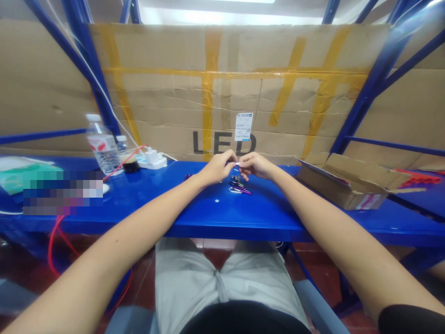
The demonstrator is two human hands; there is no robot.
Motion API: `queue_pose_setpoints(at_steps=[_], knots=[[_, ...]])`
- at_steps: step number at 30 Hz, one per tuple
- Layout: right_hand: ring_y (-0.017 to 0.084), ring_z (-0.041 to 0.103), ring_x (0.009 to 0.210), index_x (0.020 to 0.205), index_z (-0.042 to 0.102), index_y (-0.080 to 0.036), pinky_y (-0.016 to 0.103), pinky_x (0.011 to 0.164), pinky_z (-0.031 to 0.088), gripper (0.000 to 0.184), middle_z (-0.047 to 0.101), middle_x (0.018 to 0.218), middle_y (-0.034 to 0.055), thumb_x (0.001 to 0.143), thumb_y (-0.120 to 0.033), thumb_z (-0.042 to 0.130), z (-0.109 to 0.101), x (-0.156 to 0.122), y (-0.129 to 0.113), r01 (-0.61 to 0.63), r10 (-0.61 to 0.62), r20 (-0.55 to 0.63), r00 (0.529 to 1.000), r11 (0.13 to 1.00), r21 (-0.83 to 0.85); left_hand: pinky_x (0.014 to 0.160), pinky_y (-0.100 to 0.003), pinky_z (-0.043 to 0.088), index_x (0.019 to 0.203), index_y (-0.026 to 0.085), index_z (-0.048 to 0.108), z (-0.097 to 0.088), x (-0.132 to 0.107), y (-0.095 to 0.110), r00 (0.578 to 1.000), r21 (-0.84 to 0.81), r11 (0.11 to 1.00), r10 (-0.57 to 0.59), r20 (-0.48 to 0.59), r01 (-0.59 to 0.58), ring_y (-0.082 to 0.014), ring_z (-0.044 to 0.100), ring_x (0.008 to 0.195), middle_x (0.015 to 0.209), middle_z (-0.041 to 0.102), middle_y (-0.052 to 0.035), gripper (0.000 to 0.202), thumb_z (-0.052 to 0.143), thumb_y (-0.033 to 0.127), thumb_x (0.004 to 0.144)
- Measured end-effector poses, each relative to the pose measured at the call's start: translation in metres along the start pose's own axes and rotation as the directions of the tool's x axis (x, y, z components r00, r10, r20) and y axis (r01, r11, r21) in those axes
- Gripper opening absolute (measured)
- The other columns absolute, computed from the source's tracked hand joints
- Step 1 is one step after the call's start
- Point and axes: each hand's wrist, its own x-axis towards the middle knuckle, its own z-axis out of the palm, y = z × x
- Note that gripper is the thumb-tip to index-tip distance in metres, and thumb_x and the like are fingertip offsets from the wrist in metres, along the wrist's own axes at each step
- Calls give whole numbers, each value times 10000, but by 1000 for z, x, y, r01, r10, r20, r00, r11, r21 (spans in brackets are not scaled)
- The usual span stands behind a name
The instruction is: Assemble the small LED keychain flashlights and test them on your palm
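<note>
Both arms reach out over a blue metal shelf (pixel 208 213). My left hand (pixel 217 168) and my right hand (pixel 255 165) meet fingertip to fingertip above it, each pinching an end of a tiny white piece (pixel 237 163) too small to name. Just below the hands, several small metal parts with a purple tint (pixel 239 186) lie on the shelf. Another small purple part (pixel 188 176) lies left of my left hand.
A water bottle (pixel 102 146) and a dark jar (pixel 129 160) stand at the left, beside a white power strip (pixel 152 160) with a red cable (pixel 55 232). An open cardboard box (pixel 347 183) sits at the right. A taped cardboard wall (pixel 222 93) closes the back.
</note>
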Motion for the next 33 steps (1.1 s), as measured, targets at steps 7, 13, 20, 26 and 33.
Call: queue_pose_setpoints(at_steps=[7,13,20,26,33], knots=[[164,551,404,571,627,-134,288,402,479,140,517,411,12,625,-192,743,-2,2,2,19,-18,-10,1000,999,48,774,-301,482,869,181,617,-1,0,3,998,-31,999,31,-46,-33,-161,635,805,853,700,-24,20,608,164,866],[157,536,393,566,646,-128,281,391,466,123,527,409,22,628,-192,730,-2,2,2,24,-21,-38,999,998,58,765,-284,476,853,178,646,-1,0,2,996,-17,998,55,-64,-56,-153,641,791,836,707,-17,32,619,164,864],[163,539,378,585,655,-123,280,410,451,129,484,376,3,667,-204,715,-1,2,2,20,-18,-29,999,998,66,768,-271,478,849,177,666,-2,0,3,995,20,996,86,-59,-85,-143,638,782,841,722,-17,80,615,116,857],[170,536,385,633,651,-118,289,430,443,142,430,361,-24,709,-224,707,-5,2,5,11,-12,16,1000,995,99,772,-270,478,861,179,668,-2,1,0,990,67,990,126,-57,-122,-147,640,794,848,722,-21,88,612,112,866],[155,505,406,667,618,-135,275,447,439,137,382,377,-41,766,-220,658,-6,2,7,-49,43,42,998,988,150,780,-273,474,860,181,661,-1,2,-5,978,135,972,202,-49,-194,-153,634,818,850,713,-26,108,598,95,879]])
